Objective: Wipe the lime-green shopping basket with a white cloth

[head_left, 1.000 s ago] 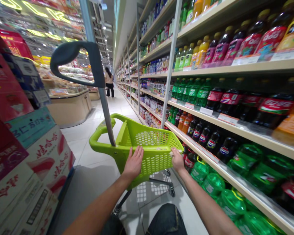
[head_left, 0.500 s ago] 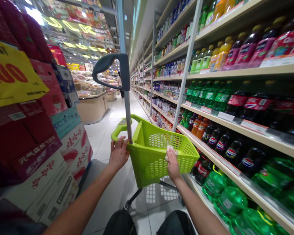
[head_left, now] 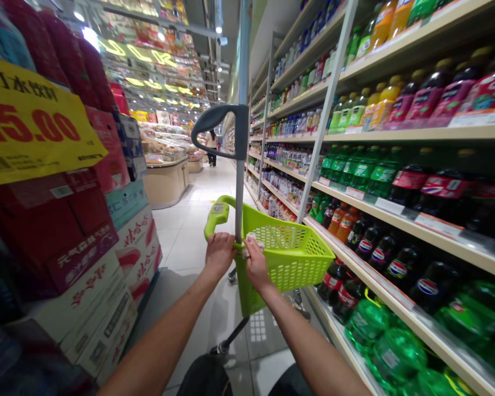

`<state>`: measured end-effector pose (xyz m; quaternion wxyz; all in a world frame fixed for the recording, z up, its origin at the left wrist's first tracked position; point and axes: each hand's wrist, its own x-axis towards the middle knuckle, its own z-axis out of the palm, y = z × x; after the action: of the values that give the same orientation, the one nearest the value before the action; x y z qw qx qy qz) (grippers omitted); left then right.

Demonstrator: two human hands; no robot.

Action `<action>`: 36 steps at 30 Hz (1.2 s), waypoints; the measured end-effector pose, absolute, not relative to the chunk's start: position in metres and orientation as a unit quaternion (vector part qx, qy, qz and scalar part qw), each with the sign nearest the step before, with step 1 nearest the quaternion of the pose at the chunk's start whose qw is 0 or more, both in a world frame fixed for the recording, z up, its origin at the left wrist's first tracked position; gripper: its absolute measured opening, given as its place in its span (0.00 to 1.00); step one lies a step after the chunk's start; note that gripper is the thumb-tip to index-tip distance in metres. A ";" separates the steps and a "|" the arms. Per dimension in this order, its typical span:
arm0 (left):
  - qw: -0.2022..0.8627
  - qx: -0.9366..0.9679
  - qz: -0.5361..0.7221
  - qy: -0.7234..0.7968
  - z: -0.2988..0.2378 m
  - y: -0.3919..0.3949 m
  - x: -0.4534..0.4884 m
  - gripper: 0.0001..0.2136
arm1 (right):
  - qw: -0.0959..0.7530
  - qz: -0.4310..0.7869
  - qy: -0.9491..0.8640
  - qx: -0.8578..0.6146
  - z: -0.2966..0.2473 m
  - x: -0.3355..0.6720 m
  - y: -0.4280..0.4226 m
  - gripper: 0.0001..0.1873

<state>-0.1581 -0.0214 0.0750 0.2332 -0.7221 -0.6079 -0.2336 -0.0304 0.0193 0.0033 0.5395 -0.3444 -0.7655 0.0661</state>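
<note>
A lime-green shopping basket [head_left: 301, 272] with perforated sides sits on a wheeled frame, tilted before me. Its metal pole [head_left: 240, 203] rises at the near corner, carrying a grey loop handle [head_left: 220, 132]. My left hand [head_left: 220, 254] is closed over the basket's rim, just left of the pole. Right beside the pole, my right hand [head_left: 257, 265] pinches a crumpled whitish cloth [head_left: 254, 240] against the rim. The two hands are close together, and the pole's foot shows between them. A green basket handle [head_left: 216, 214] curves up beyond my left hand.
Shelves of bottled drinks [head_left: 412, 192] run along the right, close to the basket. Stacked drink cartons [head_left: 91, 275] with a yellow price sign [head_left: 37, 121] stand at left. Down the tiled aisle are a display counter [head_left: 165, 179] and a person [head_left: 212, 147].
My right hand has moved left with the cloth, from the basket's long side to the rim by the pole. My left hand stays on the rim. The view has shifted left.
</note>
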 end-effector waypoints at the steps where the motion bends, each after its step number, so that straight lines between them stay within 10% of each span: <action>1: 0.233 -0.720 -0.233 -0.610 0.075 -0.023 -0.154 0.08 | 0.537 0.074 -0.771 -0.333 0.008 -0.033 0.016 0.28; 36: 0.165 -0.746 -0.271 -0.586 0.087 -0.026 -0.128 0.16 | 0.549 0.017 -0.767 -0.332 0.067 0.016 -0.030 0.23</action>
<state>-0.1283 -0.0256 0.0867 0.1652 -0.7457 -0.5858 -0.2710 0.0160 -0.0304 0.0667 0.5491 -0.3323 -0.7667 0.0168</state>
